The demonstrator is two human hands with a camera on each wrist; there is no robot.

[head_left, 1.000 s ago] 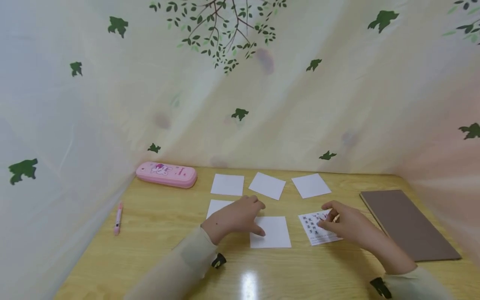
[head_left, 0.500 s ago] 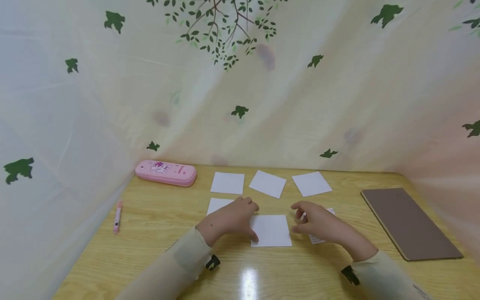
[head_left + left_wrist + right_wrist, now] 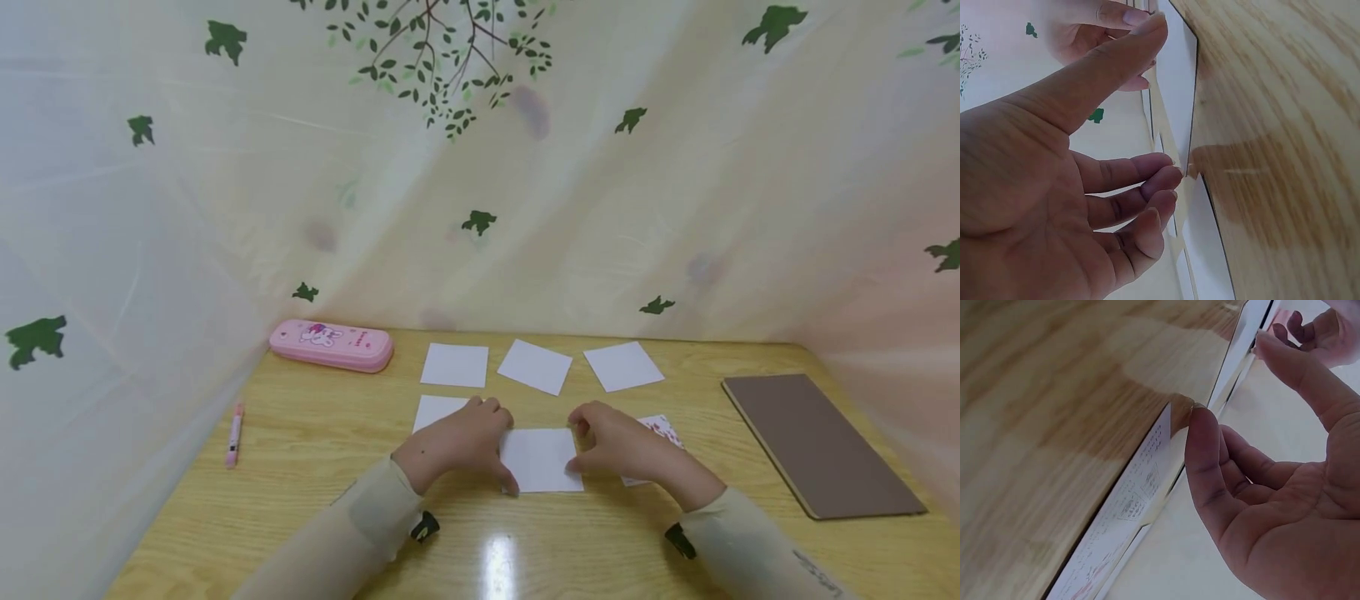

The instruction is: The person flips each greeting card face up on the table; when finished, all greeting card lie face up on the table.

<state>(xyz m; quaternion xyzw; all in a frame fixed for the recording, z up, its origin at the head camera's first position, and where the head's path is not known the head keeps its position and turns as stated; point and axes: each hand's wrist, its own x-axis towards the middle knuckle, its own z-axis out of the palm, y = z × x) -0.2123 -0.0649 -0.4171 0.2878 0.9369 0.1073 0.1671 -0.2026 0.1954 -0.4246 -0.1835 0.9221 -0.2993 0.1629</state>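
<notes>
A blank white card [image 3: 538, 461] lies flat on the wooden table between the two hands. My left hand [image 3: 459, 444] is at its left edge, thumb by the near corner and fingers loosely bent, with a gap between them in the left wrist view. At the right edge is my right hand [image 3: 621, 448], its thumb and index finger spread apart beside the card. A printed card [image 3: 1129, 506] with small dark writing and red marks lies partly under the right wrist. Another white card [image 3: 437, 412] is half covered by the left hand.
Three white cards [image 3: 454, 365] lie in a row further back. A pink pencil case [image 3: 332, 345] stands at the back left, with a pink pen [image 3: 235, 435] nearer. A brown notebook [image 3: 823, 446] lies at the right. A patterned curtain [image 3: 555, 267] hangs around the table.
My right hand has left the printed card and moved left to the right edge of the blank card. The left hand has shifted slightly left and nearer, along the card's left edge.
</notes>
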